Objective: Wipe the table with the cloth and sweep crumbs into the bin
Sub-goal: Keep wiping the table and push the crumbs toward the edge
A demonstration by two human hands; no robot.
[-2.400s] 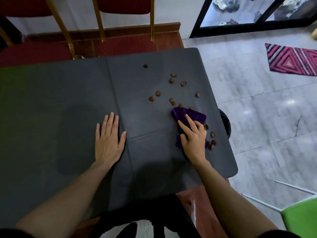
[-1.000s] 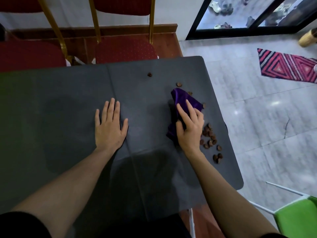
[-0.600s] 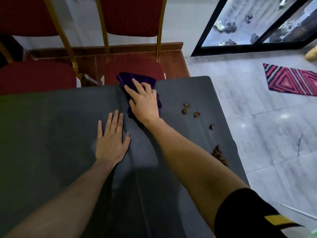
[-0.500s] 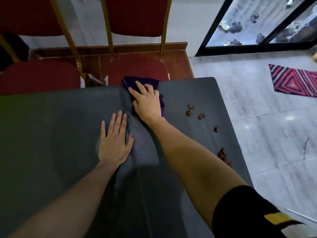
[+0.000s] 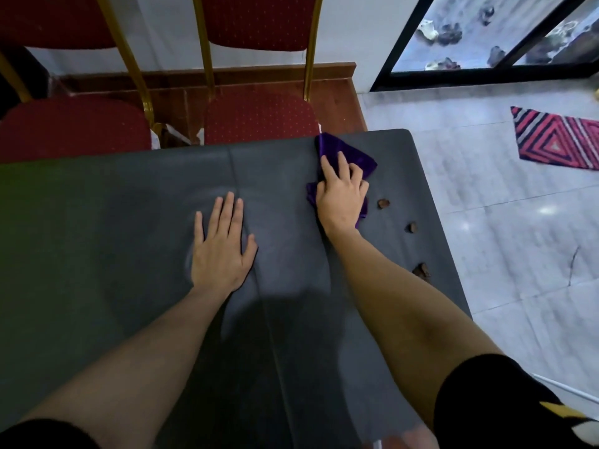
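Right hand [image 5: 340, 196] has slid the purple cloth [image 5: 353, 157] along the far edge of the desk [image 5: 129, 222], away from the left hand [image 5: 220, 251] and toward the far right corner; half a second ago it was just beyond the left hand's fingertips. Right hand's fingers are slightly curled and press the cloth flat on the desk, far corner of the cloth poking out past the fingertips. Left hand lies flat, fingers straight and spread, bracing on the desk, same spot as before, holding nothing.

Crumbs [image 5: 383, 203]: one just right of the right hand, one [image 5: 412, 227] further toward the desk's right edge, a small clump [image 5: 421, 271] beside the right forearm near that edge. The three loose crumbs seen earlier to the right of the cloth are fewer now, so the stroke is probably herding them.

Bin not in view now. Judgement: mid-sweep, far strip wiped, remaining crumbs need pushing off the right edge.
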